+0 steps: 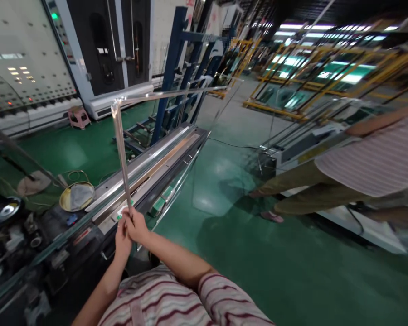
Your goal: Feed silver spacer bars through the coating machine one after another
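Both my hands meet in front of me around the lower end of a thin, shiny metal spacer frame (119, 136). Its near bar rises from my fingers to a corner, and from there another bar runs away to the right. My right hand (138, 226) has its fingers wrapped round the bar's lower end. Pressed close beside it, my left hand (123, 237) pinches the same spot with fingers bent. The exact fingertip contact is partly hidden. Just beyond the hands lies a long narrow workbench (166, 167) with metal strips along it, and a green-and-white piece sits near my fingers.
A round yellow-rimmed pan (76, 197) and machine parts sit at left. Blue racks (172, 72) stand behind the bench, and a pink stool (79, 117) by the large machine. At right a person in a striped shirt (363, 154) stands beside equipment; yellow racks (275, 104) hold glass.
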A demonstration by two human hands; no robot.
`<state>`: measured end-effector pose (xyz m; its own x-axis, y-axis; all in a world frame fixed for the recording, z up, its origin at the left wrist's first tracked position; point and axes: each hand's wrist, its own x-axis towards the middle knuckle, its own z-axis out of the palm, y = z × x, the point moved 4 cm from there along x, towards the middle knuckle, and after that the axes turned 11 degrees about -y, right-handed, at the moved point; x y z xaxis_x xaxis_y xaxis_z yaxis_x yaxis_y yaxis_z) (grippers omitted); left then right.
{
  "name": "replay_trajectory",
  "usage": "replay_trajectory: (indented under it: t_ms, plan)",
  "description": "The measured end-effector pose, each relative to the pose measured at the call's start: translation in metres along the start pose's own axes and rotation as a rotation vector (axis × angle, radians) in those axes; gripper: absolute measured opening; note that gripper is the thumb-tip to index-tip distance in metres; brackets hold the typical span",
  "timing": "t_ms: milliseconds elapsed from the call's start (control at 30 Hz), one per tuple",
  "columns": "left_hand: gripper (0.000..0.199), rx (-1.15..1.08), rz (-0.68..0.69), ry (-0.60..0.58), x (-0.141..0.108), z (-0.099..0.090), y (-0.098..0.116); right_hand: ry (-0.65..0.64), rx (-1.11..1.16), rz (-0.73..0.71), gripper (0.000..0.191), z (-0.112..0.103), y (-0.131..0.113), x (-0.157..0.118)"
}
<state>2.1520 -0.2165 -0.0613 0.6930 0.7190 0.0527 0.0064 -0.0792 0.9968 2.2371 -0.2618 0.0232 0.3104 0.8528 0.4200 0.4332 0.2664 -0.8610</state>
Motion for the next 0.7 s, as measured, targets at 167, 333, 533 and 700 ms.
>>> replay_trajectory:
  t_ms: [167, 333, 533, 700]
  plan:
    - [0.056, 0.065, 0.102, -0.074, -0.004, -0.026, -0.016, 0.212, -0.007, 0.045, 0.018, 0.005, 0.0, 0.028]
    - [0.059, 0.024, -0.048, -0.144, -0.009, -0.035, -0.043, 0.194, -0.01, -0.004, 0.023, 0.004, -0.041, 0.05]
    - [0.05, -0.039, 0.012, -0.011, -0.009, -0.058, -0.012, -0.172, -0.207, -0.2, 0.096, -0.008, -0.08, 0.059]
    - [0.042, -0.198, 0.142, 0.085, -0.016, -0.112, 0.068, -0.327, -0.574, 0.252, 0.064, -0.015, 0.053, -0.002]
